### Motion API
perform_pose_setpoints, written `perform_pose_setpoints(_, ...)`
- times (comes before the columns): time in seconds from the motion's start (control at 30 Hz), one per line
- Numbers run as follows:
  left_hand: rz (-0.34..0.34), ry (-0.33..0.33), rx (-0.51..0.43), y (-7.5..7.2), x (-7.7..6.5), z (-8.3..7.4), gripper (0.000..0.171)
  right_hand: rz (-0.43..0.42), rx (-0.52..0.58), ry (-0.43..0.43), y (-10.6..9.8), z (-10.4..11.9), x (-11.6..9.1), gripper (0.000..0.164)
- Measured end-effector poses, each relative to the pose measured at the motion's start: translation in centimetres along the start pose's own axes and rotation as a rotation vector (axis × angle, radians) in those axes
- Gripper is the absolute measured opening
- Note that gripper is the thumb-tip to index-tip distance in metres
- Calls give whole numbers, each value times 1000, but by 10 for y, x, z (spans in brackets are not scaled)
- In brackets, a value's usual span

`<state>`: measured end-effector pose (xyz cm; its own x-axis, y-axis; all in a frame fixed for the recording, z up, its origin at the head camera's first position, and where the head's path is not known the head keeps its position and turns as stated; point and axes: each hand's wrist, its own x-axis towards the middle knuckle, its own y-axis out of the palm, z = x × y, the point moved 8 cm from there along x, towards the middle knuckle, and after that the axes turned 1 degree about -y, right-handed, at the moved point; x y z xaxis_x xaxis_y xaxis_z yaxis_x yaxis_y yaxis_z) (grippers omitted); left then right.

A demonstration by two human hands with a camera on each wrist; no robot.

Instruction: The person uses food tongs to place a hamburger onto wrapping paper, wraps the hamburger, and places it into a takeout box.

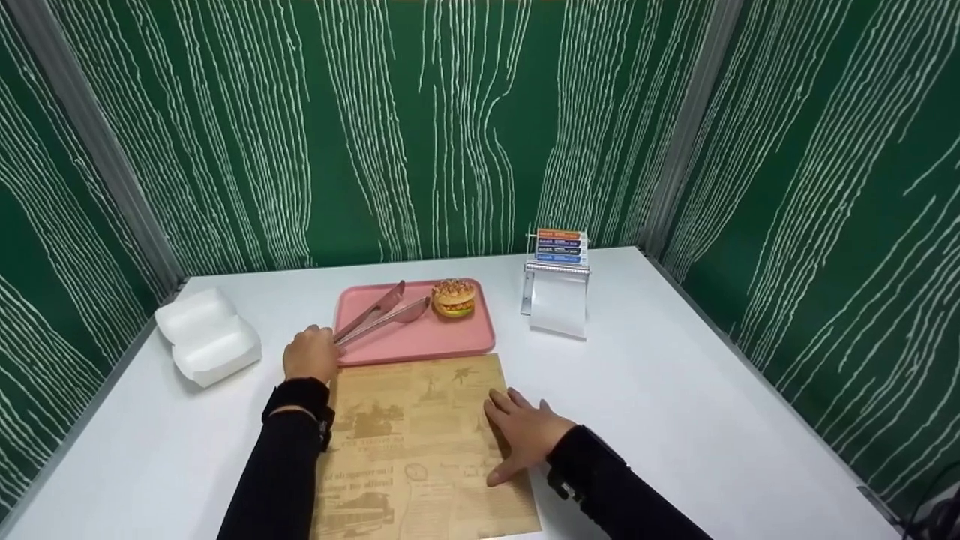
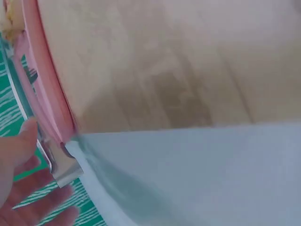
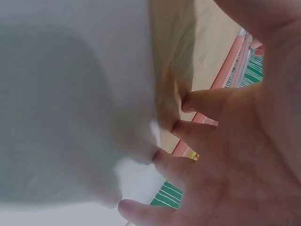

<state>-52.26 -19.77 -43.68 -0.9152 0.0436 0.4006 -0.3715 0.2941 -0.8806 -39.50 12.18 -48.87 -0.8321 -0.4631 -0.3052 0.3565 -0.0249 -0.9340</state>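
Observation:
Brown printed wrapping paper [image 1: 420, 450] lies flat below a pink tray [image 1: 420, 349]. Silver tongs [image 1: 386, 321] rest slanted on the tray, their handle end over its left rim. My left hand [image 1: 311, 354] is at that handle end; in the left wrist view its thumb touches the tongs [image 2: 47, 150], while the blurred fingers stay spread beside the handle. At the paper's right edge lies my right hand [image 1: 526, 427], palm down, fingers spread, fingertips on the sheet. In the right wrist view, some fingertips are at the paper [image 3: 176, 61], others over the white table.
A burger [image 1: 454, 298] sits on the tray's right side. To the left stands an opened white clamshell box [image 1: 210, 337]. Behind and right is a small stand [image 1: 559, 300] with a white sheet and colored labels. Green patterned walls [image 1: 450, 150] surround the white table [image 1: 637, 375].

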Motion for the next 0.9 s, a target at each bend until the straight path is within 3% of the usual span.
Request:
perform_pose_setpoints(0.1, 73, -43, -27, 4, 2, 6, 13, -1, 8, -8, 0, 1, 0, 119)
perform_pose_setpoints(0.2, 93, -61, -42, 7, 2, 11, 8, 2, 10, -15, 1, 2, 0, 119)
perform_pose_setpoints(0.5, 15, -16, -78, 7, -1, 7, 10, -10, 16, -26, 1, 0, -1, 118)
perform_pose_setpoints(0.73, -1, -31, -88, 7, -2, 6, 9, -2, 34, -33, 0, -1, -2, 118)
perform_pose_setpoints(0.9, -63, -16, -102, 1, -4, 6, 5, 0, 28, -25, -2, -1, -2, 118)
